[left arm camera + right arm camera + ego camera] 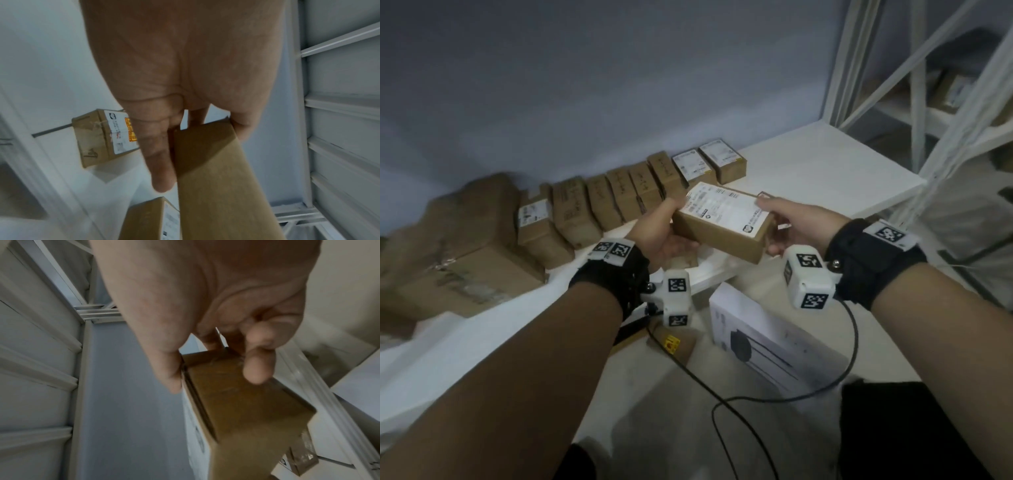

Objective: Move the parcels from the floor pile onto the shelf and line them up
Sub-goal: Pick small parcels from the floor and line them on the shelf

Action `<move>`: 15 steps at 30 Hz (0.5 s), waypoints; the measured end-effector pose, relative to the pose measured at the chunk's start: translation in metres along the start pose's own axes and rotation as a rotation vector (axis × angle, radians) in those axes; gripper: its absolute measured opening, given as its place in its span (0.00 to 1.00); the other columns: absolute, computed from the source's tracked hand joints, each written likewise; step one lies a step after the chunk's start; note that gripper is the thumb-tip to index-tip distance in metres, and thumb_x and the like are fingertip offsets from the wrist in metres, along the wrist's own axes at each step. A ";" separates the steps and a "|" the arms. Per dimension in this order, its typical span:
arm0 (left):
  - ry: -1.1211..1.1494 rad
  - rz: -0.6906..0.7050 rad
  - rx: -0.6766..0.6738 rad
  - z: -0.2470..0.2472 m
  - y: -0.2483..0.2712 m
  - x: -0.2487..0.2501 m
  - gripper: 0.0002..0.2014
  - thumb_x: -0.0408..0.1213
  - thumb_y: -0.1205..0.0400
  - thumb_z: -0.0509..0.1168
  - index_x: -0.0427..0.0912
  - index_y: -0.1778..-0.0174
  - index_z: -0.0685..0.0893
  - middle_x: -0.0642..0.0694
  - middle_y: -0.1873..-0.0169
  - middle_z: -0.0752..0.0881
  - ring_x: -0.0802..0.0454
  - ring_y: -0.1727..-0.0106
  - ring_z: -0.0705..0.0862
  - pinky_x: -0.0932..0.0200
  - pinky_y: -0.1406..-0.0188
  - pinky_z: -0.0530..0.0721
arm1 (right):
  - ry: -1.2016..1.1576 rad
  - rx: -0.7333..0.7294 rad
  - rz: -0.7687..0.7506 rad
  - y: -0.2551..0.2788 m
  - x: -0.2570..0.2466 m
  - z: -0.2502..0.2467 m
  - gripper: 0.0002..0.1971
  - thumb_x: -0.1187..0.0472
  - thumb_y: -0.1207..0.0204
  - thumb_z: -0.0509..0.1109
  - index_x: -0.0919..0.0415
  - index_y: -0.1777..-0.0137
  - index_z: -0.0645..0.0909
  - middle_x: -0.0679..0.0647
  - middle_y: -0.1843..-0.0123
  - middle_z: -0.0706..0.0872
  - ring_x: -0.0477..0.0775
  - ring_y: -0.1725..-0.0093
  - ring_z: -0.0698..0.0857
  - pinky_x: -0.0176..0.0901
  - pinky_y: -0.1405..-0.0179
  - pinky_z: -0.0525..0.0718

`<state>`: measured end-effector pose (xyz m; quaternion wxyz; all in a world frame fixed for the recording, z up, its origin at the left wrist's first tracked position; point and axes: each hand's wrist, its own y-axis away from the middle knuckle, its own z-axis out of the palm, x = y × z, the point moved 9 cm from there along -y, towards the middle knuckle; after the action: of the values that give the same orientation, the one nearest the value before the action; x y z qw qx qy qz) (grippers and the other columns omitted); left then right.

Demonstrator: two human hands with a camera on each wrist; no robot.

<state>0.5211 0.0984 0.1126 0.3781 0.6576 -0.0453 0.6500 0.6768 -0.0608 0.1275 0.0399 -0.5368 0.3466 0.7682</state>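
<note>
I hold a brown cardboard parcel point(722, 221) with a white shipping label on top, just above the front of the white shelf point(825, 171). My left hand point(664, 233) grips its left end, thumb on top and fingers underneath. My right hand point(791, 222) grips its right end the same way. In the left wrist view the parcel point(216, 178) runs down from my left hand point(195, 123). In the right wrist view the parcel point(236, 402) sits between thumb and fingers of my right hand point(216, 366). A row of several small parcels point(640, 185) stands along the shelf's back.
Large brown boxes point(458, 253) fill the shelf's left end. The shelf's right part is bare. On the floor below lie a white product box point(767, 339), a small brown parcel point(674, 342) and a black cable point(739, 397). White metal shelf uprights point(914, 85) rise at the right.
</note>
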 end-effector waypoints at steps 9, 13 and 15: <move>-0.285 -0.423 0.071 -0.057 0.008 -0.157 0.07 0.30 0.20 0.60 0.32 0.62 0.79 0.37 0.70 0.85 0.43 0.76 0.81 0.58 0.77 0.80 | 0.036 0.128 0.014 0.007 -0.019 -0.007 0.10 0.47 0.19 0.67 0.52 0.58 0.78 0.51 0.59 0.82 0.47 0.77 0.81 0.29 0.84 0.78; -0.566 -0.522 0.041 -0.076 -0.022 -0.229 0.09 0.35 0.18 0.63 0.35 0.46 0.82 0.37 0.47 0.87 0.48 0.61 0.84 0.56 0.60 0.86 | 0.043 0.121 0.067 -0.003 -0.012 -0.008 0.13 0.45 0.20 0.67 0.55 0.55 0.78 0.54 0.57 0.81 0.47 0.83 0.83 0.29 0.84 0.80; -0.835 -0.472 0.021 -0.084 -0.040 -0.243 0.15 0.42 0.18 0.63 0.39 0.40 0.85 0.41 0.41 0.87 0.48 0.56 0.83 0.60 0.60 0.85 | 0.054 0.134 0.086 -0.010 -0.005 -0.008 0.13 0.44 0.21 0.68 0.54 0.54 0.80 0.54 0.57 0.81 0.47 0.83 0.83 0.31 0.84 0.80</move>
<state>0.4379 0.0685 -0.1325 0.4583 0.8585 -0.0364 0.2273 0.6898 -0.0560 0.1256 0.0334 -0.5381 0.4209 0.7295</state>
